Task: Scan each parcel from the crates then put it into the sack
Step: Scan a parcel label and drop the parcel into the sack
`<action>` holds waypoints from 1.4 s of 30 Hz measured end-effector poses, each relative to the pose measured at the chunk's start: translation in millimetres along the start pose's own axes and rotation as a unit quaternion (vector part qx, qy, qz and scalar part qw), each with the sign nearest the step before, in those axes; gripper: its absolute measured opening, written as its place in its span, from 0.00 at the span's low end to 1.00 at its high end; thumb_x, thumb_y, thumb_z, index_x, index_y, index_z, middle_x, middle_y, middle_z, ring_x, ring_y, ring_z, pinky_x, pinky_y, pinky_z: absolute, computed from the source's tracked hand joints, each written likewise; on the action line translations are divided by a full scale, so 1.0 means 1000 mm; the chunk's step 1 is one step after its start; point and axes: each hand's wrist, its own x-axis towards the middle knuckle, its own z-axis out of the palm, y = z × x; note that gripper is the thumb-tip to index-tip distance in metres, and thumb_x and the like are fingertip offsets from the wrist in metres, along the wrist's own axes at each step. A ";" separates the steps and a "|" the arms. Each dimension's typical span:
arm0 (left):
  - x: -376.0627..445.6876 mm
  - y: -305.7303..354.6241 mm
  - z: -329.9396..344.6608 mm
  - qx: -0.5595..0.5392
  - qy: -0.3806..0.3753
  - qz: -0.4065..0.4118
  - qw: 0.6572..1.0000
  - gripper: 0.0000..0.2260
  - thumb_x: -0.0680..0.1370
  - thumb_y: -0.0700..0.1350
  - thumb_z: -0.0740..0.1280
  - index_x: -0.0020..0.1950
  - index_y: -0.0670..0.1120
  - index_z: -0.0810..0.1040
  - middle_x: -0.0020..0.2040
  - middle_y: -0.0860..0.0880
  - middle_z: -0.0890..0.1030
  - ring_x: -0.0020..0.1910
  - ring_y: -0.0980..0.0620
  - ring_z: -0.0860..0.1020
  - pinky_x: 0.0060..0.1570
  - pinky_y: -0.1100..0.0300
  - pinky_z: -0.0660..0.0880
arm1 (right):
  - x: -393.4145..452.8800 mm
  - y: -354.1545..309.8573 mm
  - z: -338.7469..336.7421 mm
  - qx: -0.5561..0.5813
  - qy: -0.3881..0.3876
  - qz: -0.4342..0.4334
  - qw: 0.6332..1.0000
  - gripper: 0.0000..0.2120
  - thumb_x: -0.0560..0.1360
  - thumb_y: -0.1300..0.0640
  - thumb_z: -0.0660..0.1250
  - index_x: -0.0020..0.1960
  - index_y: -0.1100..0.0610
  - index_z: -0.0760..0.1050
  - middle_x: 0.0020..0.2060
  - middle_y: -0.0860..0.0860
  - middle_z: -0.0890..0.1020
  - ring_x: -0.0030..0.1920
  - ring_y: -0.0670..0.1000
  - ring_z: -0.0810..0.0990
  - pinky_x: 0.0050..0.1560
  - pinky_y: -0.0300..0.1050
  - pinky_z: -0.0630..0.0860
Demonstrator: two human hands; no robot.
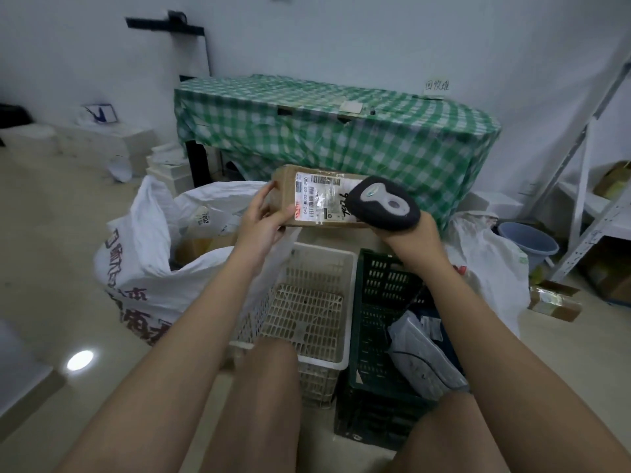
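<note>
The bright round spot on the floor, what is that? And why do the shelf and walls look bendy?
Head view: the round spot is glare, probably a ceiling light mirrored in the shiny floor; the wide-angle lens bows the shelf and walls near the edges; the cardboard parcel in the middle looks fairly sharp, the corners soft.

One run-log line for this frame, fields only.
left hand: holds cardboard parcel | right hand: grips barcode scanner at label | white crate: empty | sack: open
</note>
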 end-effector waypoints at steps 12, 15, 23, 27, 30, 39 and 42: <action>0.074 0.023 -0.122 0.419 0.164 0.095 0.888 0.29 0.72 0.41 0.73 0.69 0.57 0.68 0.67 0.44 0.65 0.66 0.43 0.66 0.66 0.50 0.68 | 0.035 -0.033 0.081 0.072 -0.059 0.011 0.996 0.09 0.74 0.65 0.70 0.44 0.52 0.76 0.41 0.48 0.80 0.48 0.54 0.78 0.55 0.55 0.76; 0.100 0.001 -0.140 0.447 0.155 0.037 0.880 0.32 0.71 0.43 0.73 0.70 0.59 0.63 0.68 0.43 0.62 0.68 0.41 0.63 0.68 0.47 0.66 | 0.043 -0.024 0.088 0.061 -0.066 0.028 0.996 0.08 0.74 0.65 0.70 0.43 0.54 0.74 0.39 0.52 0.79 0.44 0.54 0.77 0.45 0.51 0.75; 0.130 -0.035 -0.150 0.492 0.121 -0.014 0.862 0.41 0.71 0.50 0.75 0.75 0.56 0.51 0.69 0.37 0.59 0.65 0.38 0.67 0.66 0.49 0.68 | 0.082 -0.002 0.119 0.020 -0.033 0.095 0.995 0.12 0.73 0.54 0.73 0.53 0.57 0.78 0.46 0.54 0.80 0.47 0.54 0.77 0.46 0.46 0.73; 0.132 -0.057 -0.158 0.605 0.057 -0.064 0.791 0.49 0.73 0.56 0.71 0.77 0.54 0.35 0.70 0.35 0.66 0.60 0.38 0.75 0.58 0.50 0.72 | 0.105 0.007 0.159 0.118 -0.006 0.140 0.983 0.24 0.71 0.57 0.75 0.64 0.61 0.75 0.58 0.57 0.79 0.59 0.57 0.77 0.54 0.47 0.73; 0.138 -0.075 -0.165 0.635 0.031 -0.104 0.765 0.46 0.75 0.57 0.66 0.76 0.55 0.31 0.66 0.34 0.72 0.54 0.40 0.79 0.54 0.51 0.76 | 0.121 0.013 0.188 0.115 -0.024 0.170 0.978 0.27 0.67 0.56 0.78 0.64 0.61 0.75 0.59 0.58 0.80 0.60 0.58 0.77 0.59 0.51 0.75; 0.152 -0.036 -0.186 0.812 0.154 0.239 0.509 0.14 0.73 0.49 0.71 0.56 0.45 0.80 0.57 0.43 0.79 0.56 0.42 0.75 0.50 0.51 0.71 | 0.143 0.021 0.230 0.041 0.013 0.129 0.991 0.10 0.73 0.64 0.68 0.54 0.59 0.75 0.47 0.54 0.77 0.47 0.53 0.74 0.47 0.43 0.67; 0.164 -0.016 -0.205 0.737 0.232 -0.024 0.634 0.37 0.73 0.61 0.68 0.75 0.45 0.59 0.74 0.39 0.61 0.72 0.37 0.60 0.65 0.44 0.62 | 0.143 0.019 0.234 0.031 0.010 0.106 0.994 0.07 0.74 0.62 0.68 0.50 0.54 0.74 0.43 0.49 0.75 0.46 0.51 0.73 0.47 0.42 0.67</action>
